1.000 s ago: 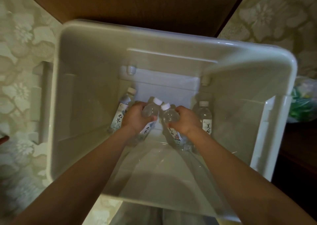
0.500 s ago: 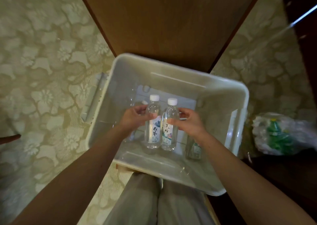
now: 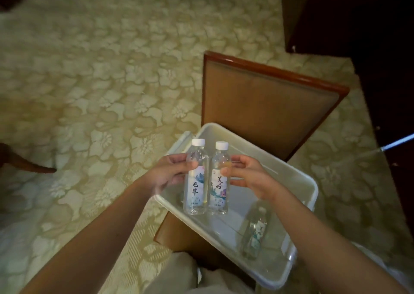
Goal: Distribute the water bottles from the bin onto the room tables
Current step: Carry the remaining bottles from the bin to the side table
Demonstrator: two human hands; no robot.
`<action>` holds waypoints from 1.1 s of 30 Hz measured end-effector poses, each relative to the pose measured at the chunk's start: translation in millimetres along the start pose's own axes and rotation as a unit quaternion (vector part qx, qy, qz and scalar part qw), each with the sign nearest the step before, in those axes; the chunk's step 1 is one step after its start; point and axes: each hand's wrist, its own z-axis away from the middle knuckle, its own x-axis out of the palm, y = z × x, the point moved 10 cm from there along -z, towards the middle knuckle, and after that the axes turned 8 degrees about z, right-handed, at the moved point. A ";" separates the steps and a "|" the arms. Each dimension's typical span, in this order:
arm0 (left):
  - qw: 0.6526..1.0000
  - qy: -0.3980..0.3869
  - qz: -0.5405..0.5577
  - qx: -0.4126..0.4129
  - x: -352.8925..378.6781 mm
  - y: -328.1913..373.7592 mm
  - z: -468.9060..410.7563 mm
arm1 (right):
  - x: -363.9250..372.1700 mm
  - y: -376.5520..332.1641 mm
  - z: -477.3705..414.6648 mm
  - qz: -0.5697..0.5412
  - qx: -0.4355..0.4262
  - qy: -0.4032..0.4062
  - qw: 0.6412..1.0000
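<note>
- A single view, from a wide-angle camera worn on the person's head.
- It faces forward and steeply down, along both forearms to the left hand (image 3: 171, 173) and right hand (image 3: 249, 178), which are close to the lens.
- The left bottle (image 3: 195, 181) and right bottle (image 3: 219, 181), one gripped in each hand, stand upright near mid-frame with their labels facing the camera.
- The bin (image 3: 313, 187) lies below and to the right; the person's legs (image 3: 174, 275) meet the bottom edge.
- Farther off are the chair (image 3: 268, 105) beyond the bin and the carpet (image 3: 100, 80) across the top and left.
</note>
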 end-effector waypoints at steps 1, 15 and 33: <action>1.000 0.007 0.007 0.007 -8.8 5.2 9.7 | 9.5 -10.4 -0.2 0.008 -0.006 -0.015 1.000; 0.975 0.157 0.088 0.130 -149.4 19.2 194.8 | 218.1 -109.1 37.6 0.135 -0.096 -0.218 0.962; 0.845 0.428 0.161 0.278 -367.3 -154.1 614.4 | 666.1 -40.1 238.3 0.234 -0.164 -0.431 0.856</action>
